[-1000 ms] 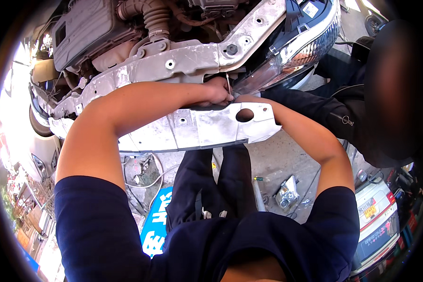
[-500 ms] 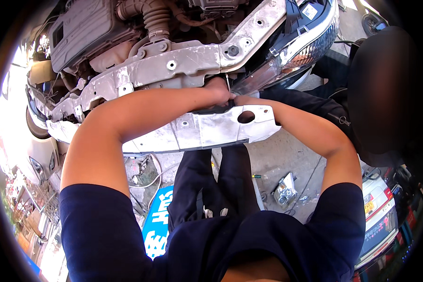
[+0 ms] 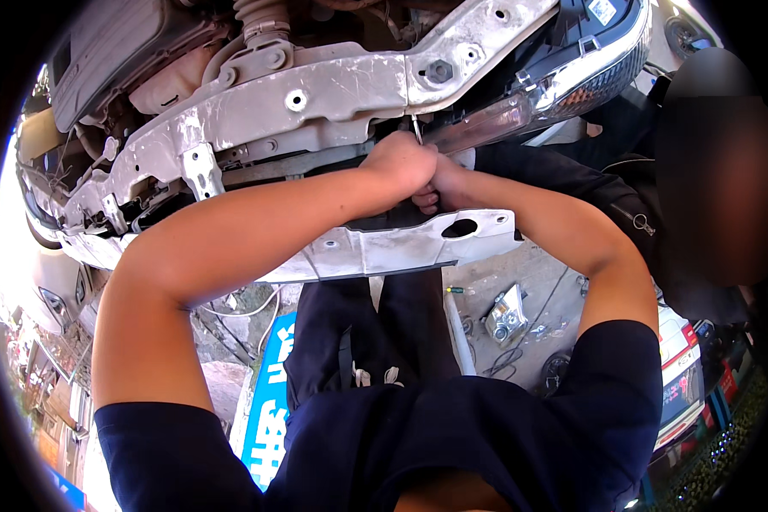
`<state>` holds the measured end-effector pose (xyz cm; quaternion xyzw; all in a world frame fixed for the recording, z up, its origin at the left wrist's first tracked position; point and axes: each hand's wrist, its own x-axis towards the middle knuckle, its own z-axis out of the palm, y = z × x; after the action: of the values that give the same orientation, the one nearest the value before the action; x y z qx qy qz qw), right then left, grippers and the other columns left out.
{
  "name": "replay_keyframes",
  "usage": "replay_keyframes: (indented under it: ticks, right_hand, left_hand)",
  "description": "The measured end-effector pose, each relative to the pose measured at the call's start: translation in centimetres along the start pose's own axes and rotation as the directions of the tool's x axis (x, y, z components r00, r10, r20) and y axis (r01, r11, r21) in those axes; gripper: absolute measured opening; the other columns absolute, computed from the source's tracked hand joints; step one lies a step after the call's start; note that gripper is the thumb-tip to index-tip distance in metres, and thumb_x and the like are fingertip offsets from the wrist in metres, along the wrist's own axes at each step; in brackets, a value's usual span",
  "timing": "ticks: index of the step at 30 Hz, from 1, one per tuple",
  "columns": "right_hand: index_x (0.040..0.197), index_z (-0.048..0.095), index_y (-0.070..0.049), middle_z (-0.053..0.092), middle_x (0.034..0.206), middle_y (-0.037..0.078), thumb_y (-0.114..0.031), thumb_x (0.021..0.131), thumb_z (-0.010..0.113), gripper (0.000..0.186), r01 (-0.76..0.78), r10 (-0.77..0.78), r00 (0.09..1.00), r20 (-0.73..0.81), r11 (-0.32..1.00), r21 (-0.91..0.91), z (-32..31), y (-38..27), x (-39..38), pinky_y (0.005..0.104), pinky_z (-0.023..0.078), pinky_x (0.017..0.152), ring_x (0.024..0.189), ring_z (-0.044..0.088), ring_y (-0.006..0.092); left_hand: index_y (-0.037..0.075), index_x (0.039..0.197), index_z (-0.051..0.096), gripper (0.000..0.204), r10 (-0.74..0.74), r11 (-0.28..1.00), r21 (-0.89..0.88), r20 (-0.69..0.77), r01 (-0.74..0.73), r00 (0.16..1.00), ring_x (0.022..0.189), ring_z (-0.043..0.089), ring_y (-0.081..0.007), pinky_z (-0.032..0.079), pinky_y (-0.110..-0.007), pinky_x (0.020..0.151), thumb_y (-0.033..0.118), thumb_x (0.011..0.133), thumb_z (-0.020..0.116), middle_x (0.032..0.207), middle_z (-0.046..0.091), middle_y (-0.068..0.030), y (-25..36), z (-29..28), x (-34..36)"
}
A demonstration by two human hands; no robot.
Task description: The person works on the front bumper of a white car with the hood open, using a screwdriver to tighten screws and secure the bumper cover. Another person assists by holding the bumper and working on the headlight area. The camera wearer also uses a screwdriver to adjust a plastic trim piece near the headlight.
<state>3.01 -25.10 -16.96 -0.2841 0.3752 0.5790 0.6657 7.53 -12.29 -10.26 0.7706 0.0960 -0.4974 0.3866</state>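
Note:
At the front of the opened car, my left hand (image 3: 404, 164) is closed, its fingers mostly turned away from view. A thin metal rod (image 3: 417, 129) runs from the top of this hand up to the underside of the scuffed metal crossmember (image 3: 333, 90). Pressed against it is my right hand (image 3: 446, 181), fingers curled; what they grip is hidden. Both hands are above the white panel (image 3: 392, 247), which has an oval hole near its right end. Just to their right lies the clear lower end of the headlight (image 3: 486, 124).
At the right, a person in a dark sleeve (image 3: 563, 181) reaches in close to my right hand. Engine parts, including a ribbed hose (image 3: 263, 21), fill the bay. On the ground lie a detached lamp (image 3: 507, 314), a screwdriver (image 3: 455, 290) and a blue sign (image 3: 271, 397).
My hands have come up out of the gap behind the white panel, and more of both shows. My view has shifted, so the crossmember and headlight sit further right.

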Motion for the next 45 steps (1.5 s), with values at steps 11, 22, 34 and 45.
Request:
replay_keyframes:
  ticks: [11,22,34,45]
  right_hand:
    - [0.098,0.059,0.003,0.065,0.095,0.013,-0.016,0.093,0.061,0.020,0.176,-0.208,0.978,-0.001,0.828,-0.532,-3.4,-0.3,2.0,0.0372,0.053,0.080,0.090,0.065,0.0258]
    - [0.056,0.031,-0.019,0.030,0.053,-0.003,-0.015,0.082,0.055,0.036,0.053,-0.041,0.997,0.069,0.983,-0.177,-1.3,-0.9,1.0,0.0262,0.022,0.045,0.044,0.026,0.0095]
    - [0.092,0.059,-0.004,0.060,0.076,0.009,-0.025,0.092,0.060,0.021,0.221,-0.303,0.951,-0.061,0.806,-0.549,-3.0,0.1,2.0,0.0375,0.051,0.065,0.069,0.061,0.0234]
    - [0.077,0.053,-0.009,0.051,0.058,0.002,-0.029,0.091,0.059,0.025,0.150,-0.055,0.930,0.363,0.960,-0.238,-3.3,-0.7,2.4,0.0264,0.039,0.047,0.050,0.047,0.0115]
  left_hand:
    - [0.001,0.088,0.065,0.016,-0.053,0.902,-0.430,-0.071,0.017,0.996,0.073,0.053,-0.0131,0.044,-0.027,0.071,0.015,0.095,0.060,0.082,0.064,-0.0055,-4.3,2.0,7.0]
    - [0.002,0.107,0.061,0.022,-0.061,0.884,-0.464,0.012,0.060,0.998,0.073,0.049,-0.0143,0.044,-0.028,0.075,0.020,0.100,0.051,0.100,0.068,-0.0060,-2.9,1.2,6.3]
    - [0.002,0.102,0.060,0.023,-0.083,0.855,-0.515,-0.019,0.062,0.996,0.073,0.051,-0.0147,0.046,-0.029,0.073,0.021,0.101,0.048,0.090,0.064,-0.0063,-2.9,1.7,5.9]
    - [-0.002,0.114,0.052,0.026,-0.087,0.855,-0.497,0.141,0.147,0.986,0.084,0.058,-0.0188,0.050,-0.029,0.075,0.020,0.101,0.045,0.111,0.066,-0.0128,-1.7,0.8,5.2]
